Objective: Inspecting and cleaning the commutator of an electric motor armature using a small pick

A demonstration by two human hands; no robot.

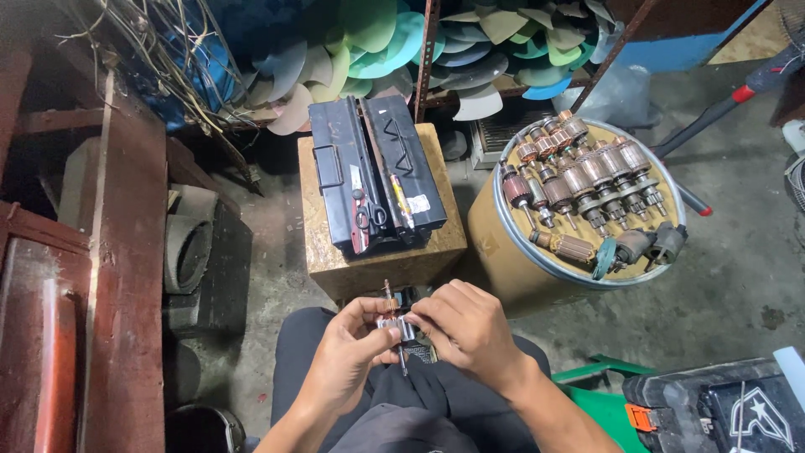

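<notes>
Your left hand [348, 356] and right hand [465, 331] are both closed on a small motor armature [396, 325] (its shaft upright) held over your lap, fingers pinching its metal core from either side; ahead sits a black toolbox [373, 172] on a wooden block [381, 256]; right of it, a drum [503, 252] topped with armatures [587, 180].

hands [402, 335]: 2; battery [373, 172]: 1; scissors [369, 214]: 1; drum [503, 252]: 1
</notes>
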